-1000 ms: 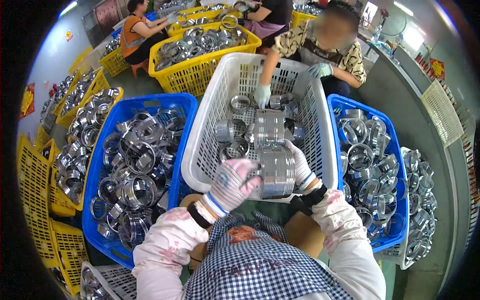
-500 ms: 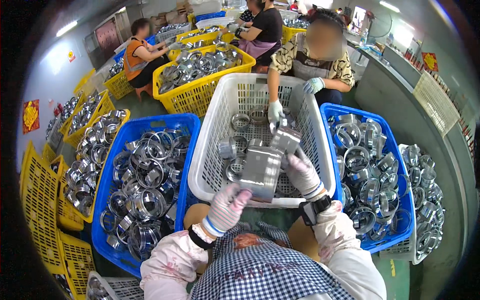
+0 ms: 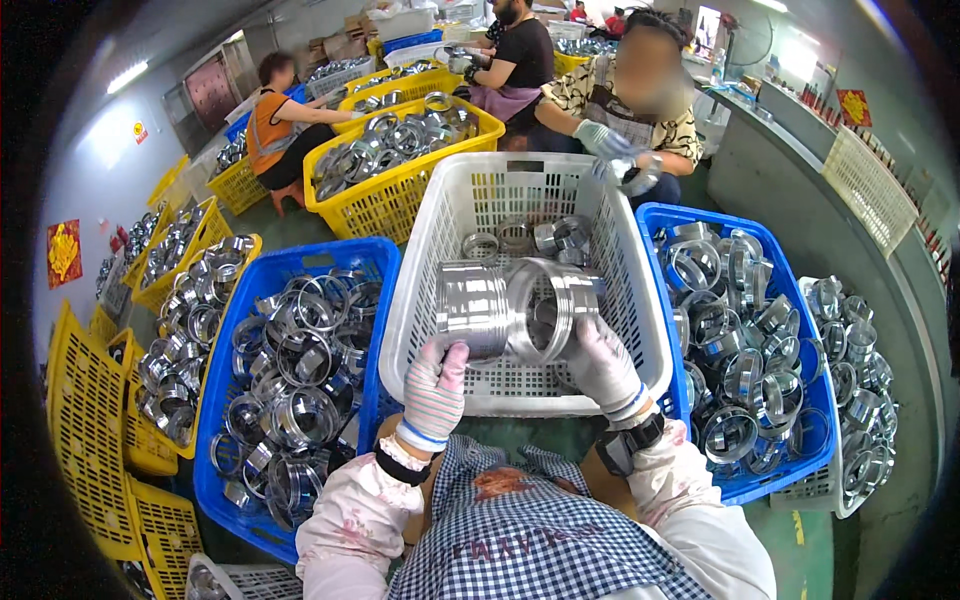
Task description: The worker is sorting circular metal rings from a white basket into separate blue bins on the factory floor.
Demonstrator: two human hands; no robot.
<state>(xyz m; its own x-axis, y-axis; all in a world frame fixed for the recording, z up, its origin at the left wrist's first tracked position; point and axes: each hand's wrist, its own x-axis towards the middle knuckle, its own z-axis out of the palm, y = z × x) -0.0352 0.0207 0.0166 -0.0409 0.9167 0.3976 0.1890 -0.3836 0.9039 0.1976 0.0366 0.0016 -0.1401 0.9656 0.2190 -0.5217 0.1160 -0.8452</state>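
Both gloved hands hold a short stack of shiny metal rings point(image 3: 515, 308) over the near part of the white basket point(image 3: 640, 300): the left hand point(image 3: 435, 385) props the stack's left end from below with fingers curled against it, and the right hand point(image 3: 600, 362) is closed around its right end, whose open mouth faces the camera. The stack is in the air, clear of the basket floor. Judging by how things lie, the sorting looks far from finished: the white basket holds only a few loose rings point(image 3: 540, 237) at its far end, with most of its floor bare, while the blue crate on the left point(image 3: 385, 262) and the blue crate on the right point(image 3: 800, 300) are both heaped with rings. Farther off, yellow baskets point(image 3: 400, 195) are full too, and a person in a patterned shirt point(image 3: 640, 115) sits just beyond the white basket, gloved hands at its far rim.
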